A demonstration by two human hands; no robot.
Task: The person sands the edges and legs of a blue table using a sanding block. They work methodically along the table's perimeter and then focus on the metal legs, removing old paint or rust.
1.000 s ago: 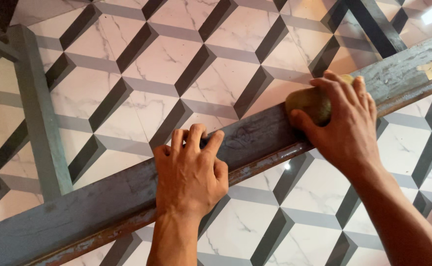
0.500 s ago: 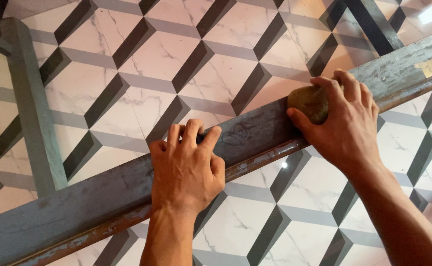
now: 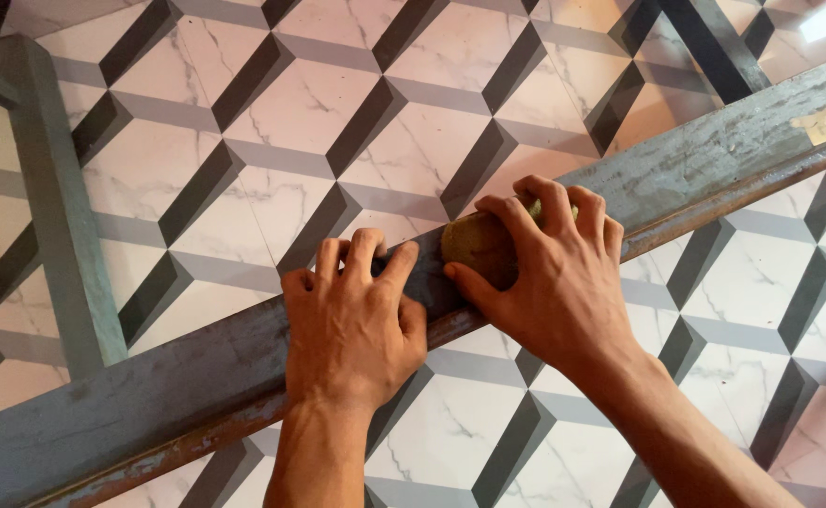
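Note:
A long grey steel bar (image 3: pixel 714 160) with rusty edges runs diagonally from lower left to upper right across the view. My left hand (image 3: pixel 352 325) lies on its middle, fingers curled over the far edge and gripping it. My right hand (image 3: pixel 549 277) sits just to the right, closed on a brownish-green rounded pad (image 3: pixel 474 246) that is pressed flat against the bar's top face. The two hands are almost touching.
Below lies a floor of pale marble tiles with a dark cube pattern (image 3: pixel 319 103). A grey-green painted metal post (image 3: pixel 60 216) stands at the left and meets the bar. Another dark bar (image 3: pixel 714 47) crosses at the upper right.
My right hand has slid the pad down the bar leftward, from the upper right to right beside my left hand. My left hand has stayed in place.

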